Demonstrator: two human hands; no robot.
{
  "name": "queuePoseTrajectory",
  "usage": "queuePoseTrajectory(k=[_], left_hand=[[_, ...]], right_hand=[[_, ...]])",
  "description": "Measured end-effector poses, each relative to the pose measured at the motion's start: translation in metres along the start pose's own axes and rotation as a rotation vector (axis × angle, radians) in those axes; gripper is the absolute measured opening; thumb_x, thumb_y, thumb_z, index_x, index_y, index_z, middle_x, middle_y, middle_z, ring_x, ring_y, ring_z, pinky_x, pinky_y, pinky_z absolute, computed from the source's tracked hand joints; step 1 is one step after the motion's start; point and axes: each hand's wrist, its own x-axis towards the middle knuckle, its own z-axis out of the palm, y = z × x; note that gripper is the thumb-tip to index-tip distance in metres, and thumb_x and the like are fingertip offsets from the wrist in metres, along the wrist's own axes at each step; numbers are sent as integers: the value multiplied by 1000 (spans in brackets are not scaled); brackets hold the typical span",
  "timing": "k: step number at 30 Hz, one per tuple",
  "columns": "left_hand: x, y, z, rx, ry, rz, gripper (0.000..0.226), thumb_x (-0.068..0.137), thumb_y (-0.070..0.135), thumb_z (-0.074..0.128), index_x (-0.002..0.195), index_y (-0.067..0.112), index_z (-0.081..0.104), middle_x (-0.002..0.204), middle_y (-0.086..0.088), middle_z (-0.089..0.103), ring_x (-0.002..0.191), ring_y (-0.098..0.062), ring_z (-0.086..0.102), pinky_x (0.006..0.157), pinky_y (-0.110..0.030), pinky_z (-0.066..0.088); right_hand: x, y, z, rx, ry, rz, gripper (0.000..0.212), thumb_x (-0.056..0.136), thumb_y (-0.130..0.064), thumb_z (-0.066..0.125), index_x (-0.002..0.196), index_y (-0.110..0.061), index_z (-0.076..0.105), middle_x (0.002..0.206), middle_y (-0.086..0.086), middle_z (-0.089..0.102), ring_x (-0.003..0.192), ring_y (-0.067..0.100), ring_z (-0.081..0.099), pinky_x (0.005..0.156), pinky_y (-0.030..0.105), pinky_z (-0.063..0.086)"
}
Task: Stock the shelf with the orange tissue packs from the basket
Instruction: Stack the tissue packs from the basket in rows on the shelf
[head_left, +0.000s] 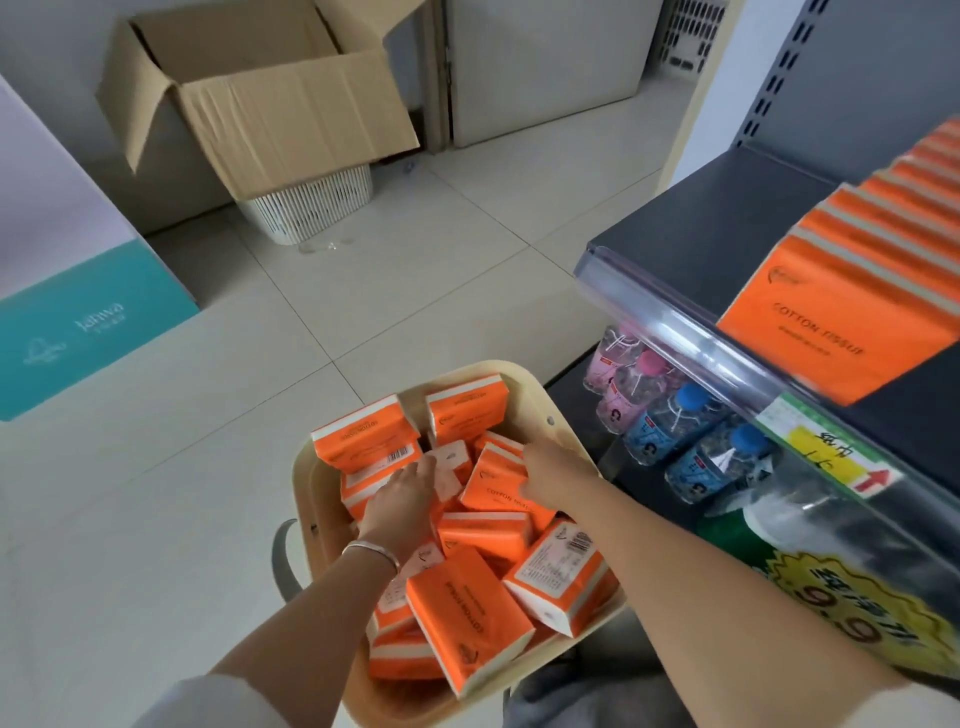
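Head cam, I am watching both hands reaching into the basket (521, 372) of orange tissue packs (467, 618) | left hand (402, 501) lying flat, fingers straight, touching a white-faced pack (451, 460) | right hand (553, 470) covering one orange pack (496, 488), grip I cannot tell | shelf (701, 223) at right carrying a standing row of packs (831, 312)

A cream round-cornered plastic basket (524, 376) sat on the pale tiled floor (363, 286), just left of a dark grey metal shelf unit (717, 218). Orange plastic-wrapped tissue packs (467, 608) lay jumbled in the basket, the left grip (402, 499) and right grip (553, 470) among them. A row of matching packs (831, 312) stood on the upper shelf, with clear plastic water bottles (670, 415) on the shelf below. Far behind the basket, an open brown cardboard box (291, 104) rested on a white slatted plastic bin (311, 208).
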Motion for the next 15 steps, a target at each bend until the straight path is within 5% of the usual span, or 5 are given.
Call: queuePoseTrajectory(k=[6,9,15], left_hand=[[-10,16,-46,37,108,92,42,88,19,51,130,21,44,125,-3,54,115,-24,51,92,-35,40],[-14,34,-77,65,200,108,54,84,15,51,134,30,42,135,4,46,128,-21,40,96,-39,32],[-33,78,-142,64,365,159,50,89,23,49,134,42,39,132,3,43,123,-26,43,102,-53,31]], right_hand=[[-35,1,-43,109,172,73,39,91,-20,51,129,-15,43,122,11,55,112,33,56,85,41,48],[-58,0,-67,154,281,93,36,90,-19,52,123,-9,43,120,15,57,110,34,57,82,39,47],[-116,6,-115,201,566,128,38,92,-30,54,123,-9,46,121,14,58,115,34,55,89,41,49]])
